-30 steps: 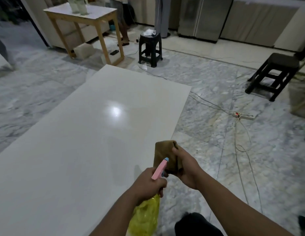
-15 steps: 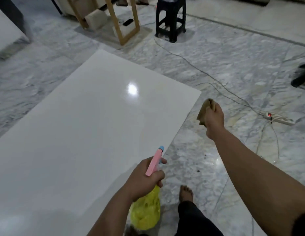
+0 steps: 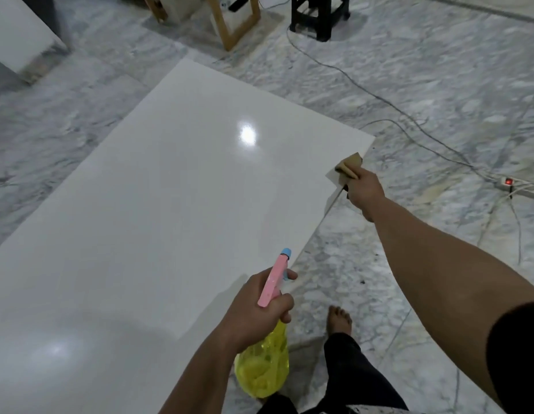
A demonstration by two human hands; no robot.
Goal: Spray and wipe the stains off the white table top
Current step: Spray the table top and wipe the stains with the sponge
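Our left hand (image 3: 253,309): fingers wrapped around yellow pink-headed plastic spray bottle (image 3: 264,372). Our right hand (image 3: 364,191): fingers clutching folded brown cloth (image 3: 347,168) at glossy white table top (image 3: 170,204) edge.

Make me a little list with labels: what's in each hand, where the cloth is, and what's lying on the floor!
left hand: holds the spray bottle, yellow body, pink top, nozzle aimed over the table
right hand: grips the brown cloth
cloth place: at the right edge of the white table top, near its far corner
stains: none clear enough to tell in this view
on the floor: power strip with a red light, cables, black stool
person: bare foot beside the table
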